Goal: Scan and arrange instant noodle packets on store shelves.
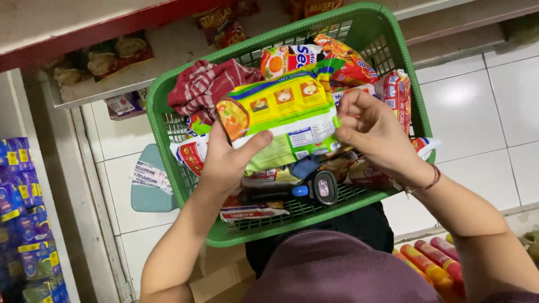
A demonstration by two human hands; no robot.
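White tiles lie beneath one green basket [168, 134]; left hand [227, 163] and right hand [373, 132] fingers clasp one yellow-green packet [281, 109].

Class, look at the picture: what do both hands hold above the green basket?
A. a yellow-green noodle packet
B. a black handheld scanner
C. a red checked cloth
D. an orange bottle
A: the left hand and right hand grip the yellow-green noodle packet by its ends, over the green basket.

The head camera looks steeply down, close over the green basket [168, 168] (one view only).
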